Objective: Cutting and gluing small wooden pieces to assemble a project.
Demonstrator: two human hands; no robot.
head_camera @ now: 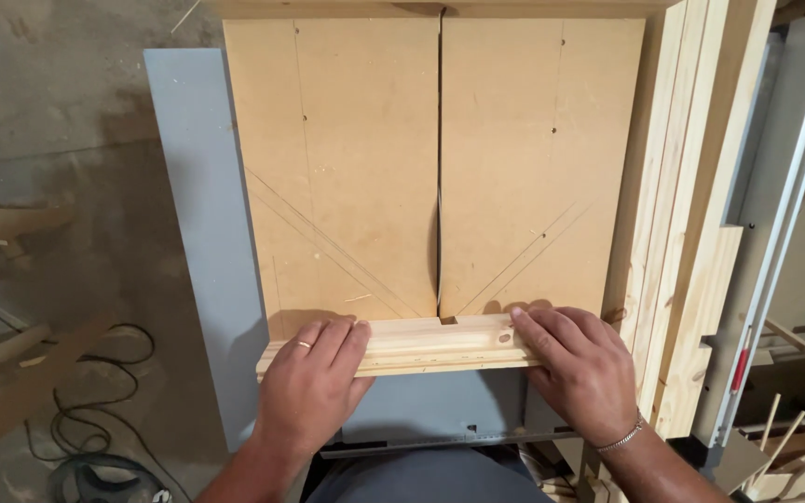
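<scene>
Your left hand and right hand each close their grip over an end of the wooden fence rail, fingers curled across its top. That rail lies along the near edge of the fibreboard sled. Beyond the rail, the saw slot runs away from you. Right of the sled, pine strips lie stacked on the grey surface.
</scene>
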